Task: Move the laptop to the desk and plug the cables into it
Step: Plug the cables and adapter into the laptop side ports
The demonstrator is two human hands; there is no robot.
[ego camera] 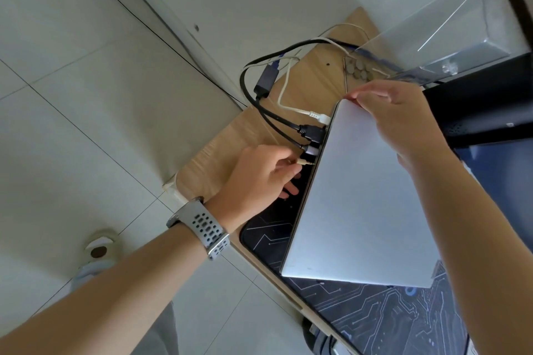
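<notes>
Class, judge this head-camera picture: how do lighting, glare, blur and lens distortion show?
Head view: soft even daylight; pale sheen on the laptop lid; wide-angle bends the floor lines and tilts the desk; the left hand and small plug slightly soft.

The laptop (366,199) lay closed on a mat (383,323) at the right of the frame, the mat on the surface (219,141). Cables (288,118) ran from the upper middle to the laptop's left edge. The left hand (259,173) was left of that edge, the right hand (401,121) on its upper corner. Coins (359,69) sat above the laptop.
</notes>
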